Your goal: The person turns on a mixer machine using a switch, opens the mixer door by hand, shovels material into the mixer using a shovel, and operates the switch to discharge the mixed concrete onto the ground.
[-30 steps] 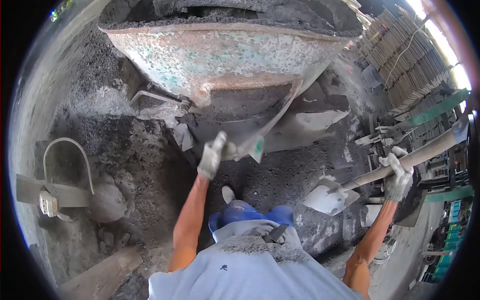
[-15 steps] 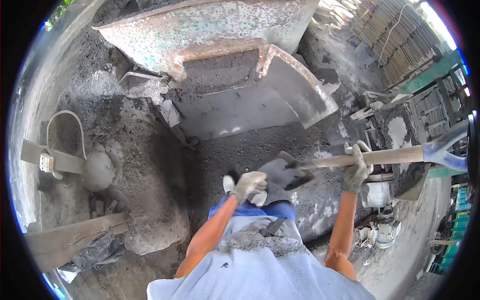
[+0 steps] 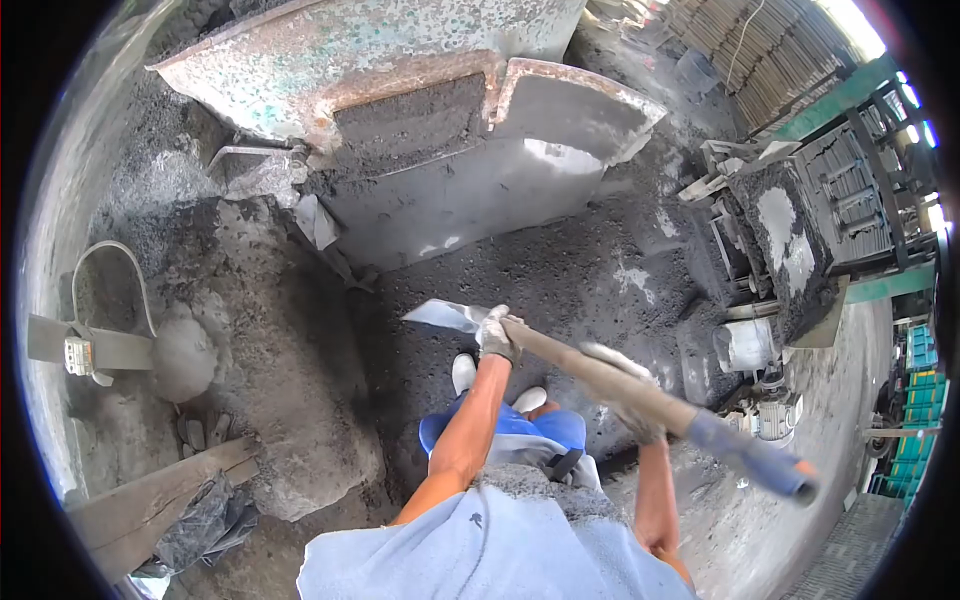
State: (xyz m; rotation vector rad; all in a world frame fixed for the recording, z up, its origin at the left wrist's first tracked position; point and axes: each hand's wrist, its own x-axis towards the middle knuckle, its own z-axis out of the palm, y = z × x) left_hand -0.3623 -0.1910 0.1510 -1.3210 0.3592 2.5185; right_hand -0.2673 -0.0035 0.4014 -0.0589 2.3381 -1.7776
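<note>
A shovel lies slantwise across the front of my body, its metal blade to the left and its blue grip end toward the lower right. My left hand, in a dirty glove, is wrapped round the wooden shaft close to the blade. Farther up the shaft, my gloved right hand grips it, slightly blurred by motion. The blade is seen nearly edge-on above the dark, gritty floor. No load can be made out on it.
Ahead stands a large rusty metal hopper with dark material in its opening. Rough concrete rises at left, beside a wooden beam. A white bucket and a motor stand at right.
The shovel has swung from nearly level to slanting, its grip end dropping and its blade moving left. My left hand now grips the shaft by the blade; my right hand has moved down and left.
</note>
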